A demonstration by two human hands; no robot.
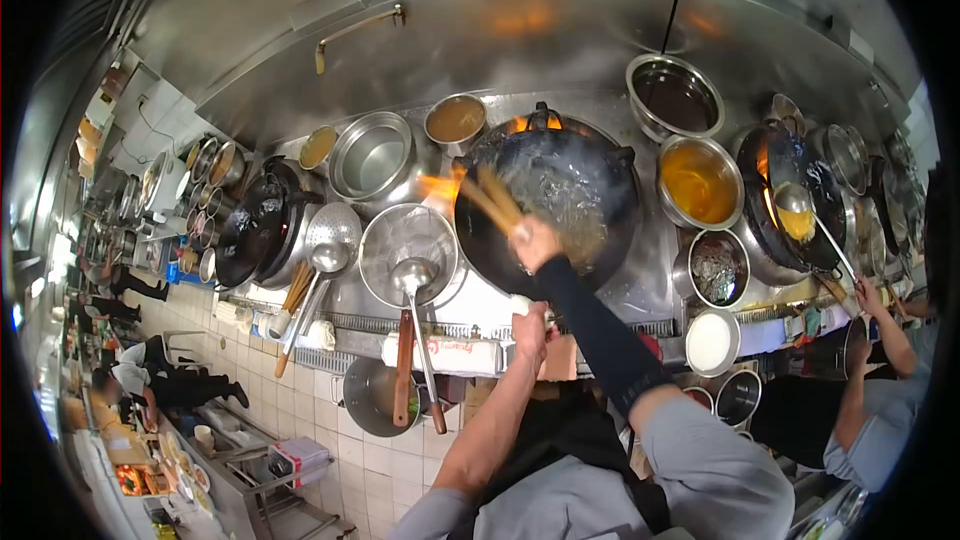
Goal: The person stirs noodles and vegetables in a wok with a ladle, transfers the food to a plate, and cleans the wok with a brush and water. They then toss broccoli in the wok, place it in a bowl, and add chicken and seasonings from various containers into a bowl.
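Note:
My right hand (537, 243), below a dark sleeve, is closed around a bamboo wok brush (490, 198). The brush is smeared by motion and reaches over the left side of a large black wok (625, 215). Inside the wok, bubbly liquid swirls and steam rises. At the wok's near edge my left hand (532, 332) is closed on a folded white cloth (520, 306); whether it also grips a wok handle under the cloth is hidden. Flames (442, 186) show at the wok's left rim and behind it.
Left of the wok lie a wire strainer (378, 250) with a ladle (414, 275) and a perforated skimmer (333, 227). Bowls of orange liquid (700, 183) and dark liquid (678, 100) stand right. A co-worker's hand (872, 292) works a ladle at another wok (815, 195).

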